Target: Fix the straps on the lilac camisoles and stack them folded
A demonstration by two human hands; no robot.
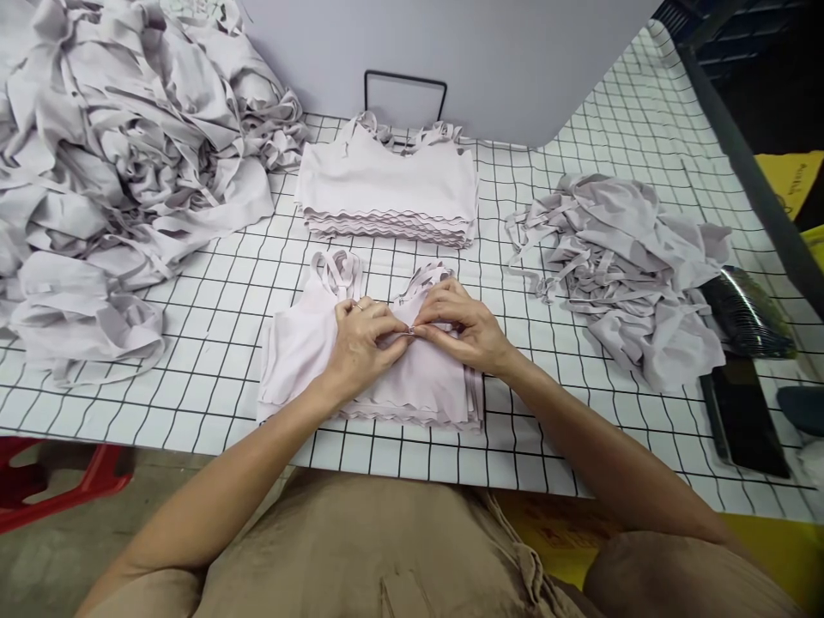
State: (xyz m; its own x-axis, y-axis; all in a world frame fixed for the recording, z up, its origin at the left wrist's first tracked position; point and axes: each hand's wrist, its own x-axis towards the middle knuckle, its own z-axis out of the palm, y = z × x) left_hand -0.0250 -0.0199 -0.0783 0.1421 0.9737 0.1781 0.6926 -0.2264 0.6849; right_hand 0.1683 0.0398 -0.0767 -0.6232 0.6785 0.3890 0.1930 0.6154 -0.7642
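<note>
A pile of pale lilac strappy tops (302,360) lies flat in front of me, straps pointing away. My left hand (366,339) rests over its middle, with thumb and forefinger pinched at the neckline of the uppermost top. My right hand (460,326) meets it there from the other side, also in a pinch. A tiny light piece shows between the fingertips; I cannot tell whether it is a trim or part of the neckline edge. Just beyond is a second neat stack of the same tops (390,180).
A large loose heap of the same fabric (142,129) covers the table's left side. To the right lies a smaller crumpled heap (624,266), beside a dark clear-wrapped pack (750,313) and a black phone (747,416). A grey panel (451,51) stands at the back.
</note>
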